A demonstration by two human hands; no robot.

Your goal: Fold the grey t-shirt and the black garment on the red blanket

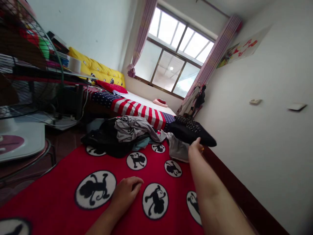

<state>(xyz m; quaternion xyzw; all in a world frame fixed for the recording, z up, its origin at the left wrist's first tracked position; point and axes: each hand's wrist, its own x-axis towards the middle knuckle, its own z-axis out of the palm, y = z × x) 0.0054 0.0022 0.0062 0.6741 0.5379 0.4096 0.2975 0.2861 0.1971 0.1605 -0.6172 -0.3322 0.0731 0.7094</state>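
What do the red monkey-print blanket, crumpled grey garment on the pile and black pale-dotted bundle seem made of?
Red monkey-print blanket: probably plush fleece; matte, soft-looking.
Crumpled grey garment: likely thin cotton; dull, limp folds.
Black pale-dotted bundle: seemingly fabric, matte, softly rounded; blur hides the weave.

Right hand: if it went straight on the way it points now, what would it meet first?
Most likely the black item: it lies right at the fingertips of the right hand. Whether they already touch or grip it is hard to tell from this one view.
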